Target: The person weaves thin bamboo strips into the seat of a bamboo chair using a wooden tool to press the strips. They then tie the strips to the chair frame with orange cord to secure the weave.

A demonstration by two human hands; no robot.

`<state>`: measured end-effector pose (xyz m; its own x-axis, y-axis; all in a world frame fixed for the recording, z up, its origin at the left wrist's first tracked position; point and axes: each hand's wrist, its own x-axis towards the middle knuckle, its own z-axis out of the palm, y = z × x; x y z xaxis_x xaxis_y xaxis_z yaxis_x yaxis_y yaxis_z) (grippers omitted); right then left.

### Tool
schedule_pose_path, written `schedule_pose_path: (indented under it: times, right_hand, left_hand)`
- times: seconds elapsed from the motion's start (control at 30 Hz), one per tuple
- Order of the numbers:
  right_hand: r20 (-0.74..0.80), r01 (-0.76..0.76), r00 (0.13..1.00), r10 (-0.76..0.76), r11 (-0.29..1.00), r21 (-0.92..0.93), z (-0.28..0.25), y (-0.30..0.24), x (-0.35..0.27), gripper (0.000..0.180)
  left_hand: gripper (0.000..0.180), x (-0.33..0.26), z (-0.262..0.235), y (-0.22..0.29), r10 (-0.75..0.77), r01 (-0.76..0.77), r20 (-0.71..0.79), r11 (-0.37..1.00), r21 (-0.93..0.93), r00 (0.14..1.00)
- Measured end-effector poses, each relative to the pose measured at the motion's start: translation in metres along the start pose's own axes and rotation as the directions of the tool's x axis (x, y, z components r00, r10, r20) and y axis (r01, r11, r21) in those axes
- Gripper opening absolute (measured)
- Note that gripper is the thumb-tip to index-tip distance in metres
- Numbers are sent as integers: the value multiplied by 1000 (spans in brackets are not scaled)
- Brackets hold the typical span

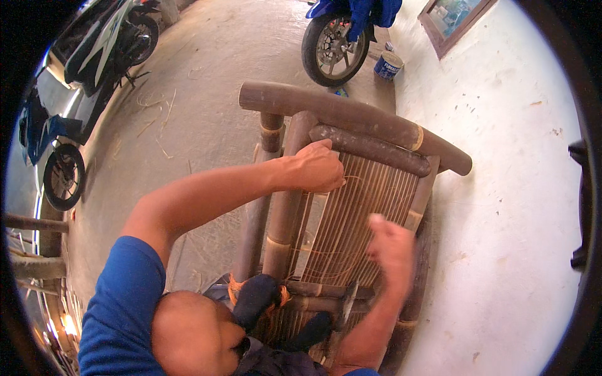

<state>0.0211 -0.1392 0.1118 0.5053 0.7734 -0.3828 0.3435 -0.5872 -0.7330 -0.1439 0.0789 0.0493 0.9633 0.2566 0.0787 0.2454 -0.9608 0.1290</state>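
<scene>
A brown bamboo chair [354, 119] with thick round poles lies in front of me, its slatted panel [357, 216] of thin strips facing up. At the panel's upper left corner my left hand [318, 167] is closed in a fist against the pole, and a thin pale cane strand [360, 180] curves away from its fingers. Over the right side of the slats my right hand [392, 247] is raised, its fingers curled but smeared by motion. Whether it holds the strand cannot be made out. More loose strand loops lie across the lower slats.
My dark-covered feet [256, 301] rest on the lower frame, near orange straps. A narrow grey object [348, 306] sits beside them. The white wall [501, 207] runs close on the right. Motorcycles [103, 50] stand left and a blue one [335, 47] ahead, near a paint bucket [389, 65].
</scene>
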Motion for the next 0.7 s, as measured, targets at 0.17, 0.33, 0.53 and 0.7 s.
schedule_pose_path:
  times: [0.17, 0.33, 0.53, 0.7]
  right_hand:
    - [319, -127, 944, -88, 795, 594, 139, 17, 17, 34]
    - [341, -340, 940, -31, -212, 916, 193, 10, 35, 19]
    - [352, -352, 933, -71, -366, 861, 211, 4, 52, 29]
    - [353, -364, 930, -106, -418, 832, 203, 10, 55, 33]
  left_hand:
    - [43, -6, 5, 3, -41, 56, 71, 975, -216, 997]
    - [59, -9, 9, 8, -15, -1, 204, 997, 82, 979]
    - [67, -2, 8, 17, -106, 19, 436, 980, 199, 894]
    - [68, -2, 5, 23, -127, 76, 447, 989, 130, 885]
